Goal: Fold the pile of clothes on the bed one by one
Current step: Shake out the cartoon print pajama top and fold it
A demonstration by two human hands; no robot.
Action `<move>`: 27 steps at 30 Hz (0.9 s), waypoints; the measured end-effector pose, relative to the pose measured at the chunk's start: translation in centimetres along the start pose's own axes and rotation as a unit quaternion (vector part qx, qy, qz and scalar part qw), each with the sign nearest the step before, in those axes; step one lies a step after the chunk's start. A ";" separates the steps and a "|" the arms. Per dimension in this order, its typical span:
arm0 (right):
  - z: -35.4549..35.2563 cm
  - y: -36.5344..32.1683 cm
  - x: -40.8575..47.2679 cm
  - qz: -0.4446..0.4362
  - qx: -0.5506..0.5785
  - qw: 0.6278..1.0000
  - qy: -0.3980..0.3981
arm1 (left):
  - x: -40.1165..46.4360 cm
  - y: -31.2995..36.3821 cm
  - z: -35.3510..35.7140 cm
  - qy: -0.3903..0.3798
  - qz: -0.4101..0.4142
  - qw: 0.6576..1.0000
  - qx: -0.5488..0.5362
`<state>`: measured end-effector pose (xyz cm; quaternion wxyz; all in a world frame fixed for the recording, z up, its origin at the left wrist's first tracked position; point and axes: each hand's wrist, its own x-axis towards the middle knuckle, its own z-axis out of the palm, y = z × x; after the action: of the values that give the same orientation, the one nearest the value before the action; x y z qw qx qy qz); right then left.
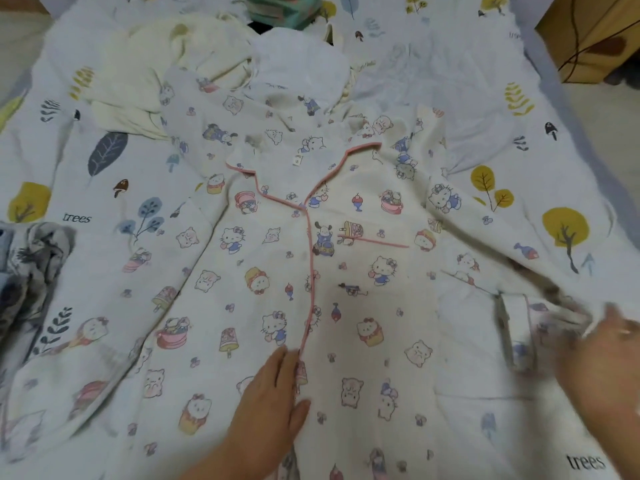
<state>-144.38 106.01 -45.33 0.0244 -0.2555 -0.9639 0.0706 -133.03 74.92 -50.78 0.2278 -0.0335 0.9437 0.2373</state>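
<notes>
A cream pyjama shirt (346, 271) with cartoon prints and pink piping lies spread face up on the bed, collar away from me. My left hand (273, 400) rests flat on its front, fingers straight, beside the pink button placket. My right hand (602, 355), blurred by motion, is at the cuff of the shirt's right-hand sleeve (526, 327), which is turned back near the bed's right side. Whether it grips the cuff is unclear. Behind the shirt lies a pile of clothes: a cream garment (138, 71) and a white one (298, 64).
The bedsheet (519, 98) is white with tree and leaf prints. A grey patterned fabric (27, 271) lies at the left edge. A green folded item (280, 8) sits at the far side. A brown paper bag (595, 32) stands off the bed, top right.
</notes>
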 end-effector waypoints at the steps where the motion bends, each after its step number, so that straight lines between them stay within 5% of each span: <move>1: -0.7 0.3 -1.2 -0.047 0.040 0.997 -0.036 | -0.7 -0.1 0.2 0.012 -0.011 1.000 -0.015; 4: 0.8 -3.1 -9.8 -0.272 0.048 0.941 -0.196 | -2.4 -0.4 0.3 0.032 -0.059 0.997 -0.036; 8: 3.7 -6.6 -18.8 -0.518 0.016 0.848 -0.111 | -3.4 -1.8 -0.1 0.021 -0.079 0.993 -0.081; 10: 3.9 -7.2 -19.9 -0.503 0.057 0.852 -0.129 | -3.8 -2.1 -1.3 0.055 -0.104 0.985 -0.124; 14: 2.4 -7.7 -19.6 -0.342 0.112 0.897 -0.256 | -4.6 -2.2 -4.6 0.151 -0.096 0.956 -0.231; 18: 0.7 -8.3 -20.8 -0.416 0.095 0.875 -0.227 | -5.2 -0.8 -6.8 0.204 -0.025 0.950 -0.233; 20: 1.7 -8.5 -21.7 -0.429 0.012 0.861 -0.273 | -5.4 0.3 -7.3 0.130 0.035 0.970 -0.201; 24: 2.1 -7.7 -21.3 -0.419 -0.087 0.819 -0.382 | -5.4 0.3 -5.5 -0.164 0.106 0.964 -0.183; 27: 3.5 -5.4 -18.4 -0.328 -0.045 0.889 -0.317 | -5.7 -3.1 -3.9 0.025 -0.011 0.987 -0.161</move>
<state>-131.36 91.85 -48.15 -0.2725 0.1101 -0.9514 0.0924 -129.02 70.13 -46.53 0.1988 -0.0864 0.8982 0.3825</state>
